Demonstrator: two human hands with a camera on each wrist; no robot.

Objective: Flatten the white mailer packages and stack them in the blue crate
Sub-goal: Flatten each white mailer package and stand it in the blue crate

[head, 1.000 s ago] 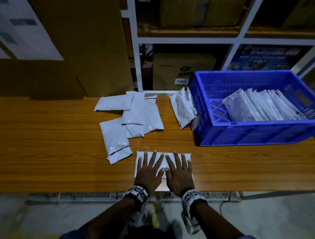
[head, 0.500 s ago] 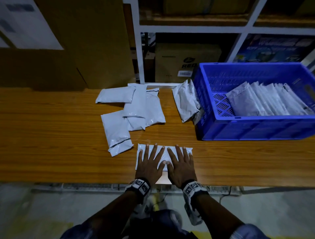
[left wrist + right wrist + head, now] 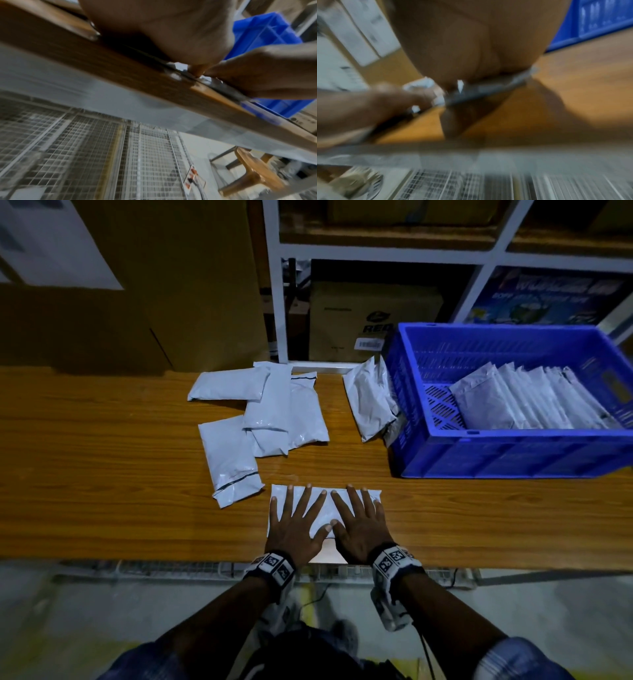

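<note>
A white mailer (image 3: 327,508) lies flat near the table's front edge. My left hand (image 3: 297,518) and right hand (image 3: 358,520) press on it side by side, fingers spread and straight, thumbs nearly touching. Several loose white mailers (image 3: 274,412) lie in a heap behind the hands, and two more (image 3: 368,402) lean against the blue crate (image 3: 507,453) at the right. Inside the crate several mailers (image 3: 534,402) stand in a row. The wrist views show only my palms on the mailer's edge (image 3: 202,78) (image 3: 488,86), blurred.
The wooden table (image 3: 102,474) stretches left and right of the hands. Cardboard boxes (image 3: 171,285) stand behind it at the left, and a white shelf frame (image 3: 274,302) with boxes rises at the back. A wire grid (image 3: 102,155) lies under the table.
Both hands stay pressed on the same mailer, with the fingers spread a little wider. The head view has shifted slightly; nothing else has moved.
</note>
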